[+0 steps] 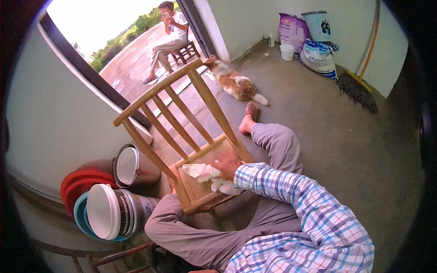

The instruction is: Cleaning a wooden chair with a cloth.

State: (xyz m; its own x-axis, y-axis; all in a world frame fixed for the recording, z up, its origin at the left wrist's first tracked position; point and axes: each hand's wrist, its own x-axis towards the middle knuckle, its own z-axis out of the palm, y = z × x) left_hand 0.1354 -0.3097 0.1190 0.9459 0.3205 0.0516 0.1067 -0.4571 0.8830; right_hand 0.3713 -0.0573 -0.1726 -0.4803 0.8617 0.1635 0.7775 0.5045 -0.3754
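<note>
A wooden chair with a slatted back stands between my knees, its seat facing me. My right hand is on the seat panel, holding a bunched white cloth against the wood. Loose ends of the cloth lie over the seat near its right edge; the fingers are partly hidden in it. Only a sliver of skin at the bottom edge, seemingly my left hand, comes into view, too little to show its fingers.
Buckets and red basins crowd the left wall. A brown-and-white dog lies beyond the chair, near the doorway. Outside sits a person with a phone. A mop, sacks and a pail line the right wall. Another chair is lower left.
</note>
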